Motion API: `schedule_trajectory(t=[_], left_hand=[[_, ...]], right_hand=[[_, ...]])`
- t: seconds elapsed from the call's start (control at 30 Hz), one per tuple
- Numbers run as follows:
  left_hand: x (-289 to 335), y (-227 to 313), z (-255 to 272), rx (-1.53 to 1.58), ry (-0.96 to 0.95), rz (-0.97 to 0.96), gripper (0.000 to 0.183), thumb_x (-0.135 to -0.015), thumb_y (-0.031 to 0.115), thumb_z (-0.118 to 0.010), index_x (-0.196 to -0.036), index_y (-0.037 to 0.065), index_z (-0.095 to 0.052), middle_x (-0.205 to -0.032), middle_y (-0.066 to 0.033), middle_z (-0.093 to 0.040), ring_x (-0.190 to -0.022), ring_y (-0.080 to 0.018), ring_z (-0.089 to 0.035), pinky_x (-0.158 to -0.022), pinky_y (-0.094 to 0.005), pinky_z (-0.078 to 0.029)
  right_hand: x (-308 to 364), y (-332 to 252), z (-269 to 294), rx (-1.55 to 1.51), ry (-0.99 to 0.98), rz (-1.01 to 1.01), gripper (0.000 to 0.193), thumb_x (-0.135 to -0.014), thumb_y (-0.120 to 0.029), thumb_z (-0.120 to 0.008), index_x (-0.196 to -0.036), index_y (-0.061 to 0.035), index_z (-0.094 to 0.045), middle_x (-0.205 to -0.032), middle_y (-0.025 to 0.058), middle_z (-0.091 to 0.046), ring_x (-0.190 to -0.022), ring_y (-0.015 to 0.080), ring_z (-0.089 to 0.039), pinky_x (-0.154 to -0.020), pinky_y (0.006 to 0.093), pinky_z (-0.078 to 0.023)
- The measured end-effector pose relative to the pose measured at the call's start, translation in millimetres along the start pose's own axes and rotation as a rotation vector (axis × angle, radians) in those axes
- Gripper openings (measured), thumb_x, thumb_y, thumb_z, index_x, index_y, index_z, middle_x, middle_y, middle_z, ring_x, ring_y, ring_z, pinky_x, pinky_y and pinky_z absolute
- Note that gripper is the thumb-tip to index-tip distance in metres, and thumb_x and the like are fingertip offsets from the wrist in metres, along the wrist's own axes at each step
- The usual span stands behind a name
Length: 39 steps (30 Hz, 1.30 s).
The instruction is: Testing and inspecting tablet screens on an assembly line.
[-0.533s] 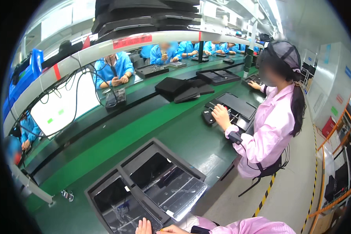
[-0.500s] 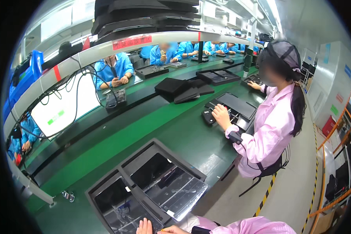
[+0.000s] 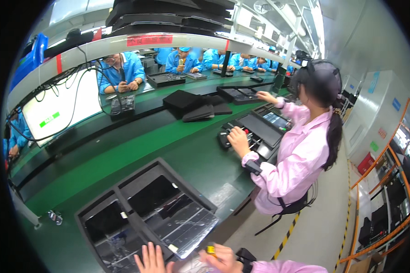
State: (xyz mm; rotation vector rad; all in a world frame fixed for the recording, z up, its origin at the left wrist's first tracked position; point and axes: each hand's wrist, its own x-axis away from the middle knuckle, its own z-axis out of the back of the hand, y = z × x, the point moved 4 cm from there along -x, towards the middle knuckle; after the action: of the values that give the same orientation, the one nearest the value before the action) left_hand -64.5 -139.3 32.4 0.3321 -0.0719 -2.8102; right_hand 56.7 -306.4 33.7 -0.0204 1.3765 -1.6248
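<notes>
My left hand (image 3: 152,260) lies flat with its fingers spread at the near end of a black tray (image 3: 187,179), by the divider. My right hand (image 3: 223,258) is closed on a small yellow-and-black object (image 3: 210,250), mostly hidden by the fingers. The tray has two compartments. In the left one sits a dark glossy screen panel (image 3: 105,217) with a small white tab. A second screen panel (image 3: 187,220), under wrinkled clear film, lies in the right compartment, its near right corner reaching over the tray's edge.
To the right a co-worker in pink (image 3: 300,141) handles a dark device (image 3: 259,129) on the green bench (image 3: 136,150). Black foam pads (image 3: 191,102) lie beyond. A lit monitor (image 3: 61,107) with hanging cables stands left, near a small metal part (image 3: 55,217).
The view has shifted, and more of both my hands shows. My right hand has moved right, away from my left. The co-worker's far hand has reached out toward a tray across the bench.
</notes>
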Motion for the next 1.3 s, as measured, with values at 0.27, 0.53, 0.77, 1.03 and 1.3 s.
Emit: schedule_trajectory(t=[0.27, 0.53, 0.77, 1.03, 1.3], left_hand=[[-3, -29, -56, -0.052, 0.132, -0.112, 0.069, -0.079, 0.047, -0.058, -0.135, 0.009, -0.043, -0.142, -0.0106, -0.039, -0.130, -0.0348, -0.036, -0.097, -0.0579, -0.034], [-49, -79, -1, 0.138, 0.066, -0.007, 0.054, -0.074, 0.031, -0.066, -0.122, 0.009, -0.054, -0.134, -0.0154, -0.043, -0.125, -0.0352, -0.037, -0.108, -0.0553, -0.016], [-111, -153, 19, -0.009, 0.108, -0.243, 0.061, -0.068, 0.033, -0.072, -0.119, 0.006, -0.054, -0.128, -0.0125, -0.050, -0.120, -0.0299, -0.046, -0.106, -0.0523, -0.027], [-191, -247, 5, -0.073, 0.156, -0.207, 0.067, -0.077, 0.049, -0.064, -0.126, 0.007, -0.049, -0.132, -0.0206, -0.046, -0.121, -0.0358, -0.044, -0.104, -0.0452, -0.033], [-250, -314, -12, 0.009, 0.190, -0.231, 0.067, -0.075, 0.053, -0.065, -0.123, 0.008, -0.052, -0.129, -0.0209, -0.048, -0.120, -0.0361, -0.046, -0.100, -0.0424, -0.037]], right_hand=[[-72, 27, -31, 0.390, 0.000, 0.264, 0.017, -0.082, -0.017, -0.064, -0.079, -0.0009, -0.061, -0.082, 0.0089, -0.062, -0.076, 0.0218, -0.062, -0.066, 0.0292, -0.050], [-142, 50, -74, 0.230, -0.095, 0.239, 0.020, -0.086, -0.020, -0.059, -0.089, 0.0000, -0.062, -0.087, 0.0123, -0.063, -0.077, 0.0275, -0.062, -0.066, 0.0349, -0.050], [-218, 71, -125, 0.310, -0.067, 0.259, 0.021, -0.088, -0.024, -0.056, -0.076, -0.0066, -0.058, -0.073, 0.0086, -0.059, -0.066, 0.0269, -0.060, -0.058, 0.0361, -0.048], [-306, 104, -171, 0.358, 0.032, 0.228, 0.023, -0.088, -0.027, -0.056, -0.077, -0.0082, -0.063, -0.072, 0.0086, -0.063, -0.064, 0.0281, -0.062, -0.053, 0.0380, -0.048], [-375, 152, -211, 0.347, 0.092, 0.203, 0.024, -0.088, -0.028, -0.057, -0.074, -0.0083, -0.063, -0.068, 0.0118, -0.062, -0.062, 0.0321, -0.060, -0.053, 0.0401, -0.046]])
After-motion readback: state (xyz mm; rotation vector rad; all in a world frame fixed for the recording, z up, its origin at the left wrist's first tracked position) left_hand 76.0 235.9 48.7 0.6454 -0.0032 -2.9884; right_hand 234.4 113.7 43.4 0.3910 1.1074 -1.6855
